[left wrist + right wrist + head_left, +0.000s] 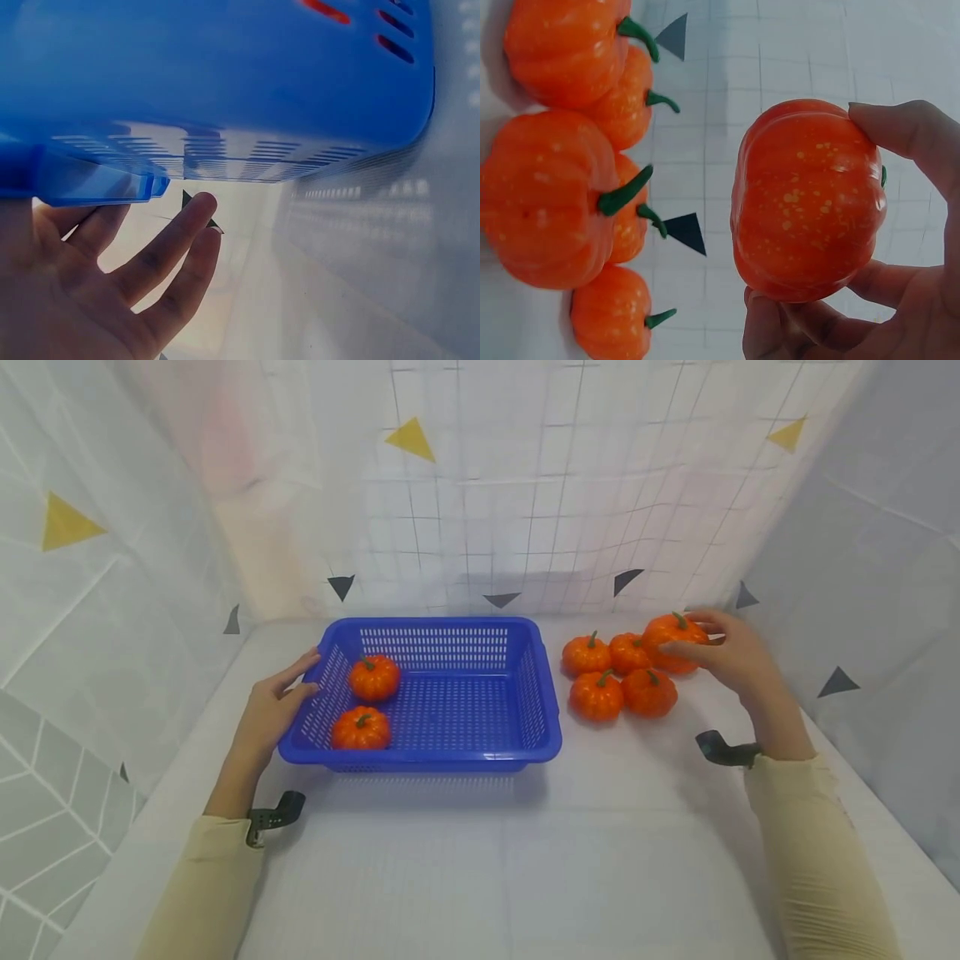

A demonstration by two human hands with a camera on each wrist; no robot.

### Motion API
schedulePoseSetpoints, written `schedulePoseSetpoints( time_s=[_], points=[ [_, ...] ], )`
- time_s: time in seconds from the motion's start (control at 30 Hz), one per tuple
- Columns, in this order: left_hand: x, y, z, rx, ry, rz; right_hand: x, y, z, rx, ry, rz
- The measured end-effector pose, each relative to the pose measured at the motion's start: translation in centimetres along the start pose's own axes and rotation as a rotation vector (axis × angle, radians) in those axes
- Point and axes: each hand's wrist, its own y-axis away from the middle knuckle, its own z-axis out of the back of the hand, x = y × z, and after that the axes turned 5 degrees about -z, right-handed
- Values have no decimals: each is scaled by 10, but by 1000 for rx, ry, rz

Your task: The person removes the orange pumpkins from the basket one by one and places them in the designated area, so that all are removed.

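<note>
My right hand [731, 652] holds a small orange pumpkin [806, 202] between thumb and fingers, raised above the others. Its green stem points up in the head view. Beside and below it, several more pumpkins [597, 696] with green stems cluster on the table. My left hand [273, 706] rests at the left rim of a blue plastic basket [442, 757]. In the left wrist view, two of its fingers [184, 281] extend free below the rim; the other fingertips are hidden behind it. Inside the basket, two pumpkins [375, 678] sit along the left side.
A white-covered table [450, 868] lies under everything. Patterned sheets [480, 493] rise at the back and both sides. The pumpkin cluster lies just right of the basket. Each wrist wears a dark camera mount [277, 810].
</note>
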Motion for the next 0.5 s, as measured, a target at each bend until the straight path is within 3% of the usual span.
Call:
schedulePoseSetpoints(
  time_s=[0.2,0.5],
  points=[
    [0,0,-1,-5,0,1,-14,-7,7,27,19,-56],
    [-1,1,-1,-12,8,-6,-35,-15,18,98,52,-71]
  ],
)
